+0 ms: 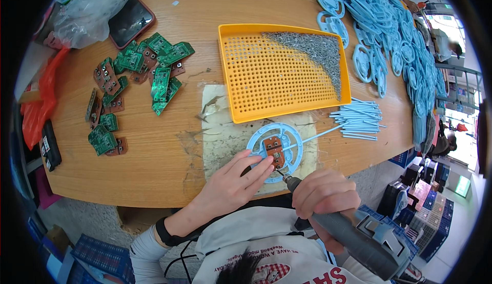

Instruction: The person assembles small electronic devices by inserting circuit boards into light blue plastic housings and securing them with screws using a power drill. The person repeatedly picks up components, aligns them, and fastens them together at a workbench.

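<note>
A round light-blue plastic frame (296, 139) lies near the table's front edge, with a small brown circuit board (274, 148) seated in its middle. From the frame a thin light-blue stick (323, 133) runs out toward the right. My left hand (231, 182) rests on the frame's near left side, fingers stretched out, fingertips touching the board's lower edge. Closed round a dark grey electric screwdriver (353, 238) is my right hand (326, 194). The screwdriver's bit points at the board's near end, beside my left fingertips; whether a screw sits under it is too small to tell.
A yellow perforated tray (271, 79) holds many small metal screws (318, 48). Light-blue sticks (359, 120) lie right of it; blue plastic frames (379, 17) are heaped beyond. Green and brown circuit boards (161, 81), a phone (131, 21) and a clear plastic bag (95, 12) are left.
</note>
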